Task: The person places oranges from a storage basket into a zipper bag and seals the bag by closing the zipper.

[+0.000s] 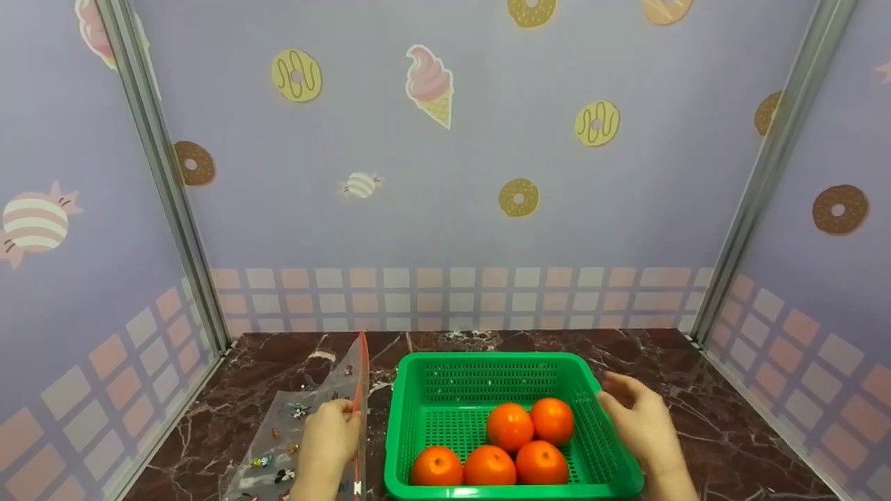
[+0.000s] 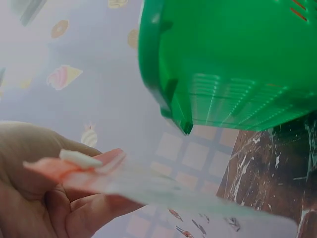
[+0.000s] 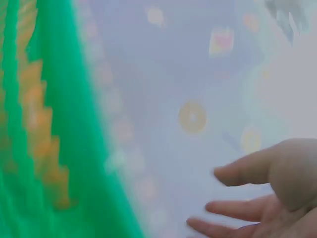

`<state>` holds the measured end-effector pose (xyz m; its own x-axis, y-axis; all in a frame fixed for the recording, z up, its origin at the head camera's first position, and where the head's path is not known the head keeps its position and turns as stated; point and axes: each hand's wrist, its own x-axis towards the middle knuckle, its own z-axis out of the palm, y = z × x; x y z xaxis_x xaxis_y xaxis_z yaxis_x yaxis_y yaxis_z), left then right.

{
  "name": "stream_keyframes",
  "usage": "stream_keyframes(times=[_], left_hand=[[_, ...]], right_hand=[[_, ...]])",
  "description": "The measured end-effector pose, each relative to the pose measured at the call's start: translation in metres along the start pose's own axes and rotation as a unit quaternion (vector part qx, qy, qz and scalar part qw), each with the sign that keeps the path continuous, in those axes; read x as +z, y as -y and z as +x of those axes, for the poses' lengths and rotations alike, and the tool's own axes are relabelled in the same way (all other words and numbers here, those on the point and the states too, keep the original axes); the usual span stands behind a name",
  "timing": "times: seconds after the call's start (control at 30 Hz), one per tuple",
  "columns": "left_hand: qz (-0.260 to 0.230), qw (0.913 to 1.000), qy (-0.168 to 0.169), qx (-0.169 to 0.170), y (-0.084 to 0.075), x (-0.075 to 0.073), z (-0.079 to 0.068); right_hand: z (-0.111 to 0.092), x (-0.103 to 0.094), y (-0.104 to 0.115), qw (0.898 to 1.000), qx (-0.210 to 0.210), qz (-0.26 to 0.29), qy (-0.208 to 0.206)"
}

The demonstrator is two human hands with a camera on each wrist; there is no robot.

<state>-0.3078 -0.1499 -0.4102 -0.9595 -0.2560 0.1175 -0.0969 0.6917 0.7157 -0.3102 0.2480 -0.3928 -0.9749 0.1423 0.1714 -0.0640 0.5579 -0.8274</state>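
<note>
My left hand [image 1: 328, 445] pinches a clear zip bag [image 1: 268, 445] near its red top edge, with the fingers behind the plastic in the left wrist view. Small cartoon figures are printed on the bag, and a white slider [image 2: 80, 158] sits on its red strip. To the right stands a green plastic basket [image 1: 400, 424] with several oranges [image 1: 509, 427] grouped toward its front and right. Just outside the basket's right rim is my right hand [image 1: 644, 421]. Its thumb and fingers are spread apart with nothing between them in the right wrist view.
The basket and bag are on a dark red marbled tabletop [image 1: 738, 431]. A lilac wall [image 1: 487, 236] with sweets printed on it closes off the back, and similar panels stand at both sides. Metal posts [image 1: 752, 188] rise at the back corners.
</note>
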Motion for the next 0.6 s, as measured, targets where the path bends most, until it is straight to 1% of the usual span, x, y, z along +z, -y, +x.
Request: stream_keyframes(times=[0.03,0.07,0.1,0.13,0.17,0.23,0.3,0.33,0.37,0.43,0.5,0.6], left_hand=[[0.000,1.0000,0.002,0.000,-0.002,0.000,-0.001],[0.001,1.0000,0.003,0.000,-0.003,0.000,-0.001],[0.002,1.0000,0.005,0.002,-0.005,0.001,-0.002],[0.004,1.0000,0.006,0.006,-0.007,0.000,-0.003],[0.005,0.9999,0.007,0.008,-0.009,0.000,-0.005],[0.009,0.9998,0.006,0.017,-0.012,0.000,-0.007],[0.010,0.9996,0.006,0.026,-0.015,0.000,-0.009],[0.010,0.9995,0.008,0.028,-0.017,0.000,-0.010],[0.010,0.9994,0.007,0.031,-0.018,-0.001,-0.011],[0.010,0.9992,0.013,0.038,-0.022,-0.003,-0.014],[0.006,0.9990,0.021,0.040,-0.023,-0.005,-0.017],[0.000,0.9980,0.027,0.057,-0.025,-0.008,-0.021]], right_hand=[[-0.003,0.008,0.011,1.000,-0.018,0.022,-0.004],[-0.007,0.019,0.021,0.998,-0.039,0.051,0.001],[-0.010,0.030,0.031,0.995,-0.059,0.079,0.018],[-0.013,0.043,0.041,0.991,-0.077,0.104,0.044],[-0.016,0.056,0.051,0.985,-0.090,0.127,0.079],[-0.023,0.082,0.070,0.968,-0.112,0.164,0.151],[-0.031,0.109,0.088,0.951,-0.115,0.186,0.217],[-0.034,0.121,0.096,0.945,-0.110,0.192,0.243],[-0.036,0.132,0.104,0.940,-0.107,0.191,0.261],[-0.040,0.153,0.121,0.936,-0.088,0.176,0.292],[-0.041,0.170,0.133,0.935,-0.076,0.145,0.313],[-0.039,0.188,0.147,0.932,-0.057,0.117,0.339]])
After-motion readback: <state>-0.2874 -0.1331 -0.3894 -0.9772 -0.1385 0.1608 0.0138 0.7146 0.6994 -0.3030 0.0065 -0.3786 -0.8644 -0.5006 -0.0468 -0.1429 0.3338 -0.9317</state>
